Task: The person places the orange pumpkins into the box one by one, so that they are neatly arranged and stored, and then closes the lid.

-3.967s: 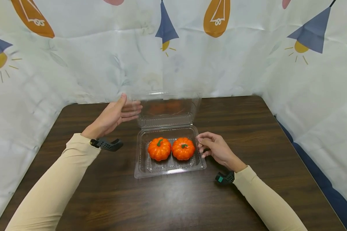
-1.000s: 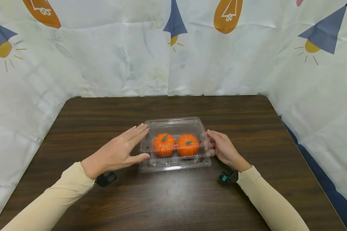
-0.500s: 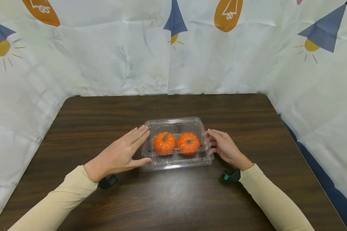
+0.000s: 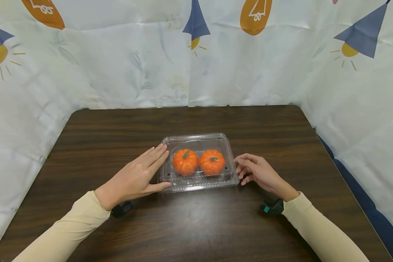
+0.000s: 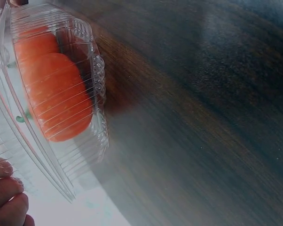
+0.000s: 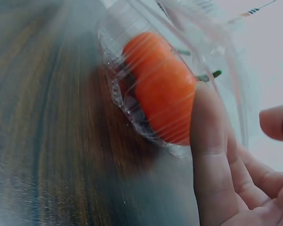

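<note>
A clear plastic clamshell box (image 4: 199, 185) lies on the brown table (image 4: 196, 233) with its lid down. Through the lid show two small orange pumpkins with green stems, a left one (image 4: 185, 162) and a right one (image 4: 211, 162), side by side. My left hand (image 4: 134, 178) rests along the box's left side, fingers straight and thumb spread toward the front corner. At the right edge, my right hand (image 4: 260, 173) is loosely bent with nothing in its grasp, fingertips beside the rim. In the right wrist view its index finger (image 6: 209, 141) overlaps the box wall.
A white curtain (image 4: 118, 72) printed with lamps and bulbs hangs behind the table and along both sides. Dark blue fabric (image 4: 357, 189) shows past the table's right edge. Each wrist wears a black band, such as the right one (image 4: 275, 206).
The lid, upright at first, has swung down over the pumpkins and now sits lower on the base. My left hand came forward with it; my right hand has drawn slightly back from the right edge.
</note>
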{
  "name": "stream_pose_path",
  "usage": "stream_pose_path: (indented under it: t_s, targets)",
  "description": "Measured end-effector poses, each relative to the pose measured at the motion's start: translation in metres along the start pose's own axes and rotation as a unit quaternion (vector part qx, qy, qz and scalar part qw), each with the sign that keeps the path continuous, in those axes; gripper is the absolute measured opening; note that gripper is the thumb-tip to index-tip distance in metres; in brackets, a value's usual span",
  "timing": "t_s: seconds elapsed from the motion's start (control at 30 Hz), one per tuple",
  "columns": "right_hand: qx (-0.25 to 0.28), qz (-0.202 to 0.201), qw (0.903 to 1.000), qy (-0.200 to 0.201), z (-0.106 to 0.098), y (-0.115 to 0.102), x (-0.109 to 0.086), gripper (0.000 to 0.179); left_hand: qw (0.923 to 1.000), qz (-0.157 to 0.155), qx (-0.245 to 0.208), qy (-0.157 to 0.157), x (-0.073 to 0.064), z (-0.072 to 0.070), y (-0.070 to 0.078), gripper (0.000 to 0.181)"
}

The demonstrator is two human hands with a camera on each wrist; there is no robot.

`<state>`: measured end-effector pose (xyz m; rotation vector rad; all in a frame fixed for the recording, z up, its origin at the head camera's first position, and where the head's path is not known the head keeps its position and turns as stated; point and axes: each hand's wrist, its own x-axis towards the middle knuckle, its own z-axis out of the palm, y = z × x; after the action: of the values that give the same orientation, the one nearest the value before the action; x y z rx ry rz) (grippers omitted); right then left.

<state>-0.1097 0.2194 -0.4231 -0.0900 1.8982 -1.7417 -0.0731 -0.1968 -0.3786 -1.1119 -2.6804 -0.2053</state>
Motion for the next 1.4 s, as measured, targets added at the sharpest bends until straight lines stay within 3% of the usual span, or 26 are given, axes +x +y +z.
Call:
stream_pose_path:
  t_s: [0.43,0.63,0.87,1.07,1.17,1.23,1.3,1.4]
  targets:
    - [-0.040,0.001,0.9949,-0.093,0.008,-0.002,-0.020,0.028,1.0000,0.005,0.005,0.007,-0.001,0.002,0.001,0.095]
    - [-0.045,0.006,0.9935,-0.104,0.013,0.001,-0.020,0.023,1.0000,-0.002,0.003,0.004,-0.002,0.003,0.001,0.096]
    - [-0.054,0.004,0.9910,-0.123,0.017,0.006,-0.019,0.041,0.9999,-0.001,-0.002,0.010,-0.003,0.004,0.002,0.097]
    - [-0.034,0.000,0.9902,-0.135,0.020,0.007,-0.020,0.042,0.9997,-0.012,-0.018,0.009,-0.003,0.004,0.004,0.096]
    - [-0.031,0.000,0.9903,-0.135,0.021,0.007,-0.020,0.041,0.9986,-0.035,-0.041,0.003,-0.005,0.003,0.004,0.098]
    - [-0.031,0.000,0.9905,-0.134,0.021,0.008,-0.021,0.041,0.9954,-0.066,-0.069,-0.003,-0.008,0.003,0.004,0.097]
    - [-0.031,-0.001,0.9906,-0.133,0.021,0.008,-0.021,0.041,0.9885,-0.110,-0.104,-0.010,-0.012,0.002,0.004,0.094]
    - [-0.028,-0.001,0.9908,-0.132,0.021,0.009,-0.021,0.040,0.9722,-0.177,-0.152,-0.016,-0.020,0.004,0.004,0.084]
